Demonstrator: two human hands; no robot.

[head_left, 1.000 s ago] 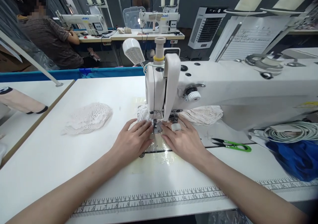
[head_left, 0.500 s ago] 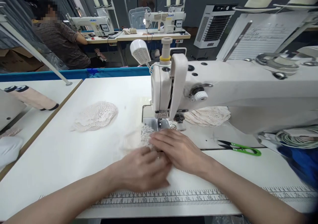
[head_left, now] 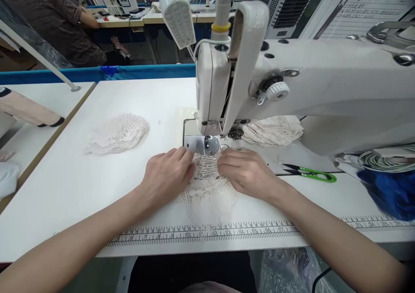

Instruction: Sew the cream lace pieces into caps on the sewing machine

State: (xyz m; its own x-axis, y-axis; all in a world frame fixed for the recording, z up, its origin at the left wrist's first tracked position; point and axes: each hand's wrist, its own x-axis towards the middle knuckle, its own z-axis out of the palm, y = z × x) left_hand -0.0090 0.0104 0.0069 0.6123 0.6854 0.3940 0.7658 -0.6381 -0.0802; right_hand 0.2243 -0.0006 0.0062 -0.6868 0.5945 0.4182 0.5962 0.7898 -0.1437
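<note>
A cream lace piece (head_left: 207,189) lies on the white table (head_left: 81,189) just in front of the sewing machine's needle plate (head_left: 202,145). My left hand (head_left: 167,176) pinches its left edge with curled fingers. On the right, my right hand (head_left: 248,172) grips the lace's upper right edge, fingers bent onto it. The white sewing machine (head_left: 292,85) stands right behind both hands, its head over the plate.
One lace pile (head_left: 118,133) rests at the left, another lace pile (head_left: 274,130) under the machine arm. Green thread snips (head_left: 309,174) lie right of my right hand. Blue cloth (head_left: 389,193) and coiled cord (head_left: 385,161) sit far right. A ruler strip (head_left: 207,232) runs along the front edge. A person (head_left: 55,20) sits at the back left.
The lace piece has come out from under the presser foot and been drawn toward me. Both hands have shifted onto its upper edges. My head has moved closer to the machine.
</note>
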